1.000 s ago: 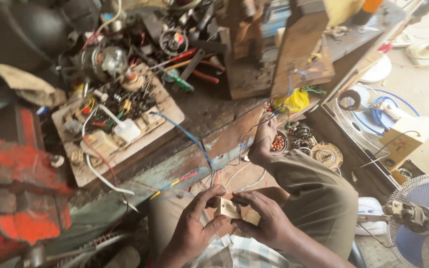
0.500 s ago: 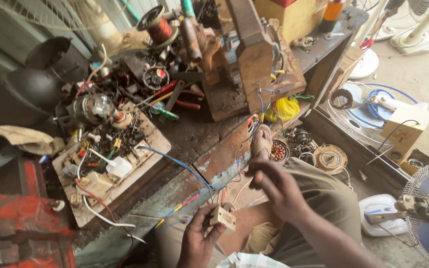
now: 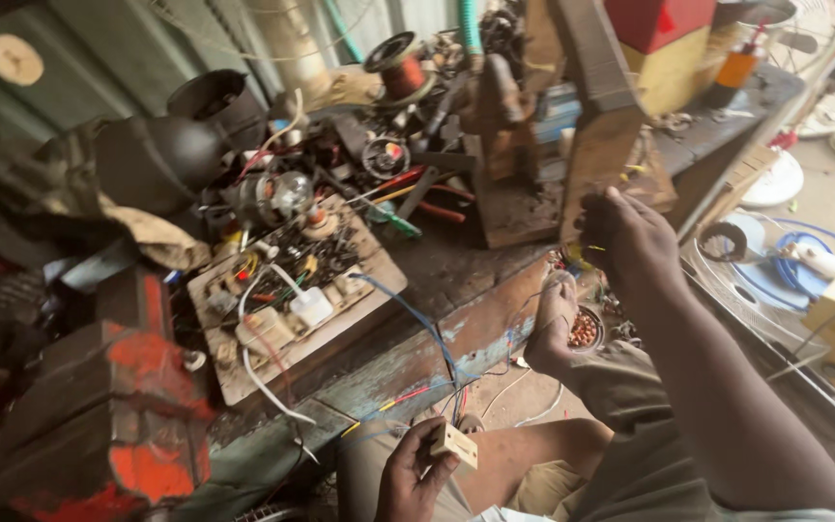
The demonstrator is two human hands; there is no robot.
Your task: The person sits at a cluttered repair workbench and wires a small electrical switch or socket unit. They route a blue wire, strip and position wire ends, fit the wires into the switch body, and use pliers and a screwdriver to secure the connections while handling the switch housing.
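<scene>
Cream plastic block [image 3: 455, 444], small and rectangular, sat pinched in the curled fingers of the left hand [image 3: 414, 476], low above the person's lap and just in front of the workbench edge [image 3: 408, 372]. Thin wires [image 3: 456, 394] hung near it. The right hand [image 3: 624, 235] was raised well apart by the wooden post [image 3: 599, 145], fingers bent; whether it gripped anything I could not tell.

A worn wooden counter [image 3: 456, 319] carries a board of wired parts [image 3: 292, 300], a red vise [image 3: 99, 406] and scattered tools [image 3: 408, 193].
</scene>
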